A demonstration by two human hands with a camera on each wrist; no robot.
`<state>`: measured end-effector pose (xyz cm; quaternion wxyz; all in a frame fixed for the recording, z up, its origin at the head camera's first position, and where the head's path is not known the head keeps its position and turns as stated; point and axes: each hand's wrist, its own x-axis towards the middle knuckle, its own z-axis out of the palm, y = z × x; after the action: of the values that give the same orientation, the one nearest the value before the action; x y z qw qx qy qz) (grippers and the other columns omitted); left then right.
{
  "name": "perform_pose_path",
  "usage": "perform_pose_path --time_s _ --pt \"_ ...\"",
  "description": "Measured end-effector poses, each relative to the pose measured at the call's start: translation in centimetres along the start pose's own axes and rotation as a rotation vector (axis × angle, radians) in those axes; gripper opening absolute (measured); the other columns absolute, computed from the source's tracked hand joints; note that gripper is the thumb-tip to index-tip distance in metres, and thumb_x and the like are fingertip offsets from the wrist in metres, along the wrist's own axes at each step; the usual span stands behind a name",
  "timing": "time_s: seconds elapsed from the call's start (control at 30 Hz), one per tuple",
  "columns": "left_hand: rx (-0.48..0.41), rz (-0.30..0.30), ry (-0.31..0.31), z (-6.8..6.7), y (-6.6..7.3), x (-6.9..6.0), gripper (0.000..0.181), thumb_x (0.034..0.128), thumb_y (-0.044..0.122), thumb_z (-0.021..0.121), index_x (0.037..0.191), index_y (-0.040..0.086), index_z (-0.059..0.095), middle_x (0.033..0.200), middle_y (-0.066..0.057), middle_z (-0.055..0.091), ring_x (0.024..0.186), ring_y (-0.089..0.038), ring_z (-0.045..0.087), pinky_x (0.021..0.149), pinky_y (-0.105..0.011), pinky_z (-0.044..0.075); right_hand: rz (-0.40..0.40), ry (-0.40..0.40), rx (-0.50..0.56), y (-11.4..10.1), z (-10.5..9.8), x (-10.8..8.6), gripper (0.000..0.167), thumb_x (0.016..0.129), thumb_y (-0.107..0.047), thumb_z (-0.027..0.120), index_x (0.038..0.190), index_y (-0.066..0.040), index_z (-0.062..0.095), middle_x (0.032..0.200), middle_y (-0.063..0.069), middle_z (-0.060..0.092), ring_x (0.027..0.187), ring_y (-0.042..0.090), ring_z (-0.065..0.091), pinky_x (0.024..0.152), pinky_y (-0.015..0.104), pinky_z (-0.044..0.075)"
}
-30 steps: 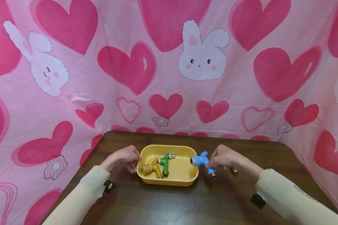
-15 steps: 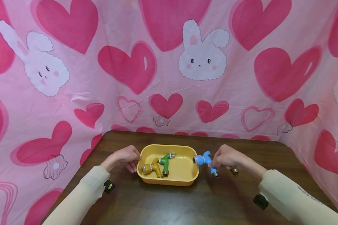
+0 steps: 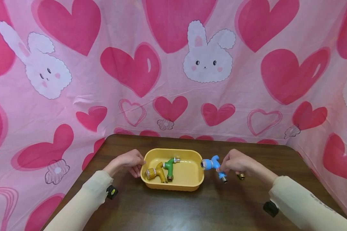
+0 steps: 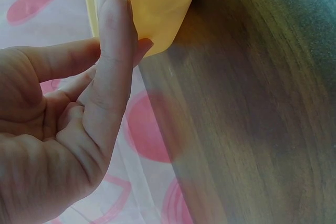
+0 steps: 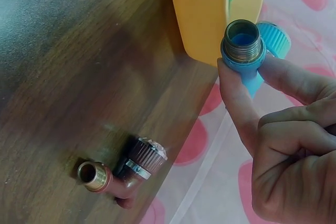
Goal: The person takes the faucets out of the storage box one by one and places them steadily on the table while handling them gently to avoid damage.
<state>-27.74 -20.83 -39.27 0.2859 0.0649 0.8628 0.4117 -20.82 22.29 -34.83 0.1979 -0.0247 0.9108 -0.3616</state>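
Pinching a blue tap (image 3: 209, 164), right fingers (image 5: 239, 103) hang between brown tap (image 5: 148, 156) and the tray (image 3: 173, 186) left fingers (image 4: 115, 40) pinch.

- The desk (image 3: 167, 211) was dark brown, wood-grained and rounded at both far corners.
- A yellow tray (image 3: 173, 186) stood on it, in from the far edge, nearer the left corner.
- A brown tap (image 5: 126, 183) with a threaded end lay toward the right edge, though, mostly hidden overhead, its exact place was hard to judge.

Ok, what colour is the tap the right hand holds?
The tap is light blue, seen most fully in the head view.
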Motion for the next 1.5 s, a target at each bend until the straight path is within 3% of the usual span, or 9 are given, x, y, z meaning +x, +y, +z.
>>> perform_pose_path --time_s 0.27,0.63,0.97,1.27,1.5 --pt "0.002 0.001 0.011 0.0 -0.2 0.2 0.023 0.1055 0.007 0.058 0.097 -0.006 0.075 0.070 -0.015 0.068 0.053 -0.018 0.068 0.055 -0.035 0.063 0.006 0.002 0.006 0.6 -0.1 -0.2 0.029 0.089 -0.024 0.084 0.070 -0.005 0.075 0.070 0.005 0.066 0.043 0.010 0.035 0.044 0.020 0.032" --pt "0.006 -0.002 0.012 0.0 0.0 0.1 0.023 0.1056 0.007 0.058 0.098 -0.005 0.076 0.069 -0.015 0.068 0.053 -0.018 0.068 0.055 -0.034 0.063 0.003 0.003 0.006 1.5 -0.5 -0.4 0.021 0.089 -0.023 0.084 0.077 -0.005 0.080 0.071 0.005 0.071 0.044 0.008 0.034 0.043 0.020 0.030" --pt "0.006 0.003 0.002 0.1 -0.1 0.2 0.024 0.1057 0.006 0.057 0.097 -0.006 0.075 0.068 -0.015 0.069 0.052 -0.018 0.068 0.055 -0.035 0.063 -0.009 -0.003 0.026 2.8 -0.3 -0.4 0.028 0.089 -0.023 0.085 0.070 -0.003 0.077 0.057 -0.003 0.056 0.044 0.006 0.033 0.044 0.020 0.031" --pt "0.020 0.005 0.004 0.0 0.0 0.3 0.024 0.1055 0.006 0.057 0.094 -0.006 0.075 0.068 -0.015 0.068 0.053 -0.018 0.068 0.056 -0.036 0.064 0.000 0.014 0.008 3.7 -0.4 -0.7 0.028 0.088 -0.025 0.085 0.070 -0.005 0.077 0.060 -0.001 0.061 0.044 0.007 0.034 0.044 0.018 0.030" --pt "0.008 -0.003 0.011 0.1 -0.1 0.3 0.024 0.1056 0.007 0.057 0.095 -0.005 0.075 0.069 -0.016 0.068 0.052 -0.018 0.068 0.055 -0.036 0.063 0.002 0.021 0.015 4.4 0.0 -0.8 0.033 0.088 -0.026 0.085 0.065 -0.005 0.075 0.056 -0.003 0.056 0.043 0.007 0.034 0.044 0.019 0.030"
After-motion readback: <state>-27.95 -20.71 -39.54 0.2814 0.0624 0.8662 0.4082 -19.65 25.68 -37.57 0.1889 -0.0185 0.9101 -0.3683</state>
